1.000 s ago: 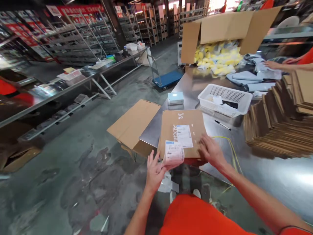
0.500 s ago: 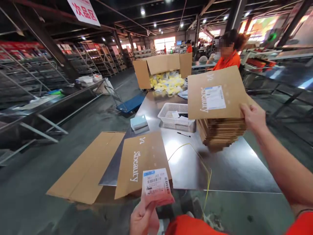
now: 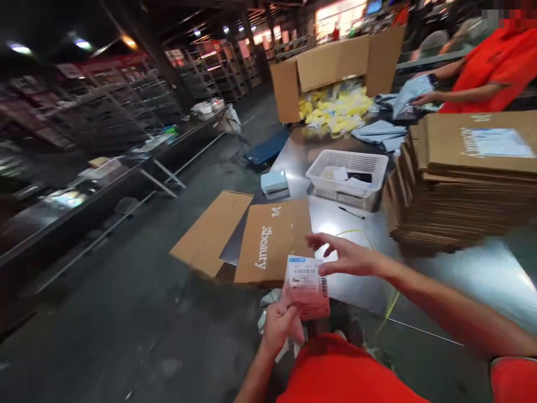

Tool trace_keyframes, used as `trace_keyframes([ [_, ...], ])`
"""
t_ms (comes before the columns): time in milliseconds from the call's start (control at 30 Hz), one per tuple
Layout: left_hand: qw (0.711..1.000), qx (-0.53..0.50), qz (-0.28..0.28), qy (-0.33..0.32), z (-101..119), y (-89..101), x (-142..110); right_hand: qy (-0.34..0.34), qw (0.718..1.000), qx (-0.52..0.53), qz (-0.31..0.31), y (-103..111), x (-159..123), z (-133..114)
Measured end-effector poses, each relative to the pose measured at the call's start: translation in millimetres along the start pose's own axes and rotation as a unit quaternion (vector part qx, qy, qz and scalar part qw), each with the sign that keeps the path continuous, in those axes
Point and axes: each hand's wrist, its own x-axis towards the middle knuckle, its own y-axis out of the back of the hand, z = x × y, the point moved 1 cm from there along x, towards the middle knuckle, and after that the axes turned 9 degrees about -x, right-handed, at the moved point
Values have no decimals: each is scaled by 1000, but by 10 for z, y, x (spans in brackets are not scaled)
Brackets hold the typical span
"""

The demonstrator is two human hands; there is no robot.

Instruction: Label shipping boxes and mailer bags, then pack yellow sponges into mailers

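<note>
My left hand is closed round the lower part of several printed shipping labels, held upright in front of my body. My right hand hovers at the labels' upper right edge, fingers spread and thumb apart, holding nothing; whether a fingertip touches the paper I cannot tell. Behind the labels a brown cardboard box printed "Sbeauty" lies on the metal table, its flap reaching out to the left. On the right, a labelled flat carton tops a stack of folded cartons.
A white plastic basket holds papers and a dark item. Near it are a pen and a light-blue stack. Farther back stands an open box of yellow packets. A co-worker in orange handles a grey bag.
My right hand has let go of the labelled carton, now lying on the stack, and has come left to the labels. My left hand still holds them. The view has turned left and downward.
</note>
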Motion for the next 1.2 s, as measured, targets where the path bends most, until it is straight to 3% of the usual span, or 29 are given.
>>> trace_keyframes([
  [67,999,-7,-50,-21,83,87,-52,-10,999,35,-40,-475,130,-21],
  [133,994,-31,-87,-62,195,188,-88,-24,998,45,-36,-764,200,-1],
  [200,992,-51,-60,-97,325,248,-81,-25,999,37,-29,-942,240,9],
  [300,993,-48,27,-106,472,220,27,-12,1000,-3,-11,-1109,248,-19],
  [467,989,-75,91,-95,371,189,228,42,990,-128,36,-1200,268,19],
  [533,990,-97,77,-69,213,270,276,57,985,-157,45,-1166,411,117],
  [633,989,-145,5,-5,-84,425,300,32,971,-213,107,-1053,812,337],
  [733,987,-149,-41,45,-396,580,217,-14,931,-343,123,-958,1225,534],
  [867,990,-125,-13,65,-681,811,-33,-66,870,-480,88,-945,1447,621],
  [967,984,-155,71,59,-646,1010,-130,-42,867,-489,85,-1030,1493,613],
  [1100,958,-161,236,-8,-321,1243,108,21,875,-484,12,-1343,1467,612],
  [1200,971,-95,216,-42,-133,1309,375,100,875,-471,-37,-1639,1151,564],
])
